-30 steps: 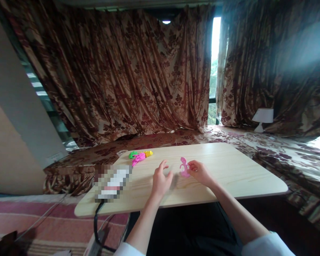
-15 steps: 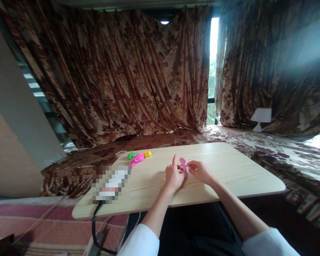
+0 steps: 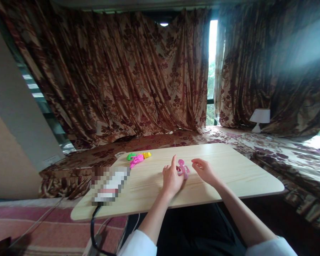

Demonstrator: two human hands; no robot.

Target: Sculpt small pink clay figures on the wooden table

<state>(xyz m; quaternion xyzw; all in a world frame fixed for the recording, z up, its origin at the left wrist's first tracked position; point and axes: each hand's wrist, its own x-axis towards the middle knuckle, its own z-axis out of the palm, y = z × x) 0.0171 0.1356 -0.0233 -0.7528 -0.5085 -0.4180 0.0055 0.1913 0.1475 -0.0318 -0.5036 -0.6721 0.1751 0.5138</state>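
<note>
My left hand is above the table, closed on a small pink toy figure, its index finger pointing up. The figure stands upright, with a round head and a bent arm on its right side; part of its body is behind my fingers. Just to the right, my right hand is apart from the figure. Its fingers are loosely bent and slightly parted, with nothing visible in them.
Pink toy pieces, a green piece and a yellow piece lie together at the back left of the wooden table. A blurred-out object with a black cable lies at the left edge. A white lamp stands far right.
My right hand has let go of the pink figure's side and moved slightly right, its fingers loosening. My left hand still holds the figure, which now shows a bent arm sticking out.
</note>
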